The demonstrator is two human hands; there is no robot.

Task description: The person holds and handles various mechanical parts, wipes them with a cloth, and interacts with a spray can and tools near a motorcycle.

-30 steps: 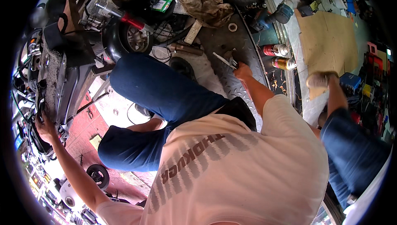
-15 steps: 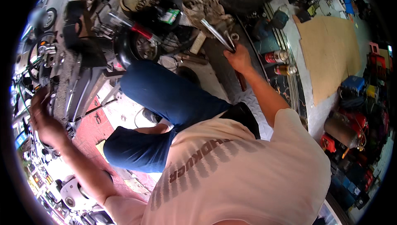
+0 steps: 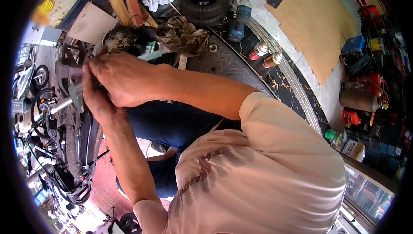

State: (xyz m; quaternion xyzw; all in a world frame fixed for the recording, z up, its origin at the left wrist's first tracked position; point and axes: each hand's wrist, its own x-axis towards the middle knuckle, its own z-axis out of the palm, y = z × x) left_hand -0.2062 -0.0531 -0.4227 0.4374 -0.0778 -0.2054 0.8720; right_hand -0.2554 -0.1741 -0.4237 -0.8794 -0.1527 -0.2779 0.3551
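My right hand [image 3: 124,77] reaches across to the left, its fingers curled closed. A pale metal bar [image 3: 150,56] sticks out behind it, seemingly gripped in it; its other end is hidden. My left hand [image 3: 100,100] is pressed against the right hand, palm inward, fingers bent upward. What lies between the hands cannot be made out. Just left of them, a shiny silver rod [image 3: 62,105] meets a grey metal piece [image 3: 76,96]. Below that runs a dark scooter frame with black panels [image 3: 88,141].
A crumpled brown rag [image 3: 183,36], a metal ring [image 3: 213,48] and a tyre [image 3: 202,1] lie beyond my arm. Two spray cans [image 3: 258,51] stand by the metal rail. Cardboard [image 3: 316,27] covers floor at the right. Wood blocks [image 3: 131,1] are at the back.
My right hand has swung left from the dark step, where it held a silver metal tool, to join my left hand. My left hand has moved right and inward. The view has shifted.
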